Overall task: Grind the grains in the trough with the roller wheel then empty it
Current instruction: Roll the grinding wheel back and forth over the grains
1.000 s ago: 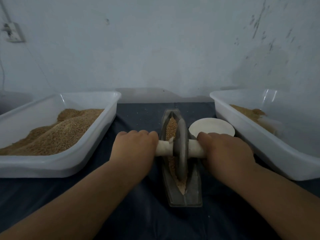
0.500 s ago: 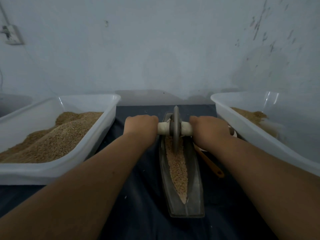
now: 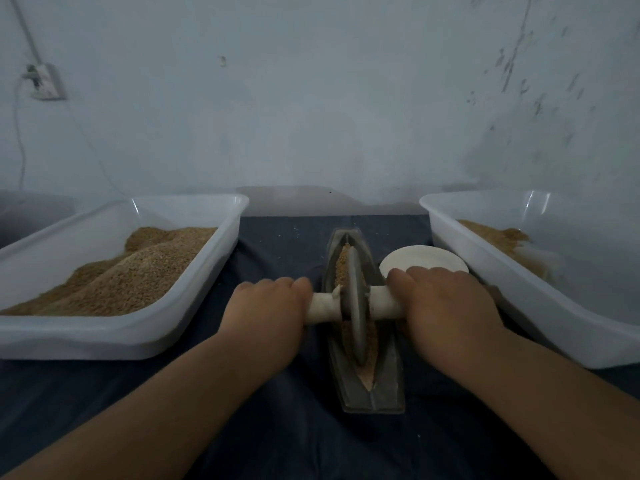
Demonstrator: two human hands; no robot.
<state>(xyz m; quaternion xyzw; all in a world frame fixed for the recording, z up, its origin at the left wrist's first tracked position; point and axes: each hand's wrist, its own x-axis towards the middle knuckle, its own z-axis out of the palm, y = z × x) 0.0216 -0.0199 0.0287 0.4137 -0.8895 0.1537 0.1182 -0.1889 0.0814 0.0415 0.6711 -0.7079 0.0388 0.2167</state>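
Note:
A narrow grey boat-shaped trough point(image 3: 388, 389) lies lengthwise on the dark cloth, with brown grains point(image 3: 342, 265) along its groove. A grey roller wheel point(image 3: 356, 306) stands upright in the groove near the middle, on a pale wooden axle handle point(image 3: 323, 306). My left hand point(image 3: 266, 313) grips the left end of the handle. My right hand point(image 3: 446, 306) grips the right end. Both hands hide the handle's tips.
A white plastic tub point(image 3: 114, 334) heaped with brown grain stands at the left. Another white tub point(image 3: 519, 299) with a little ground grain stands at the right. A small white dish point(image 3: 422, 259) sits just right of the trough, behind my right hand. A wall rises behind.
The wheel has rolled back toward me from the trough's far end to about its middle, with both hands still on the handle. The far grains show again.

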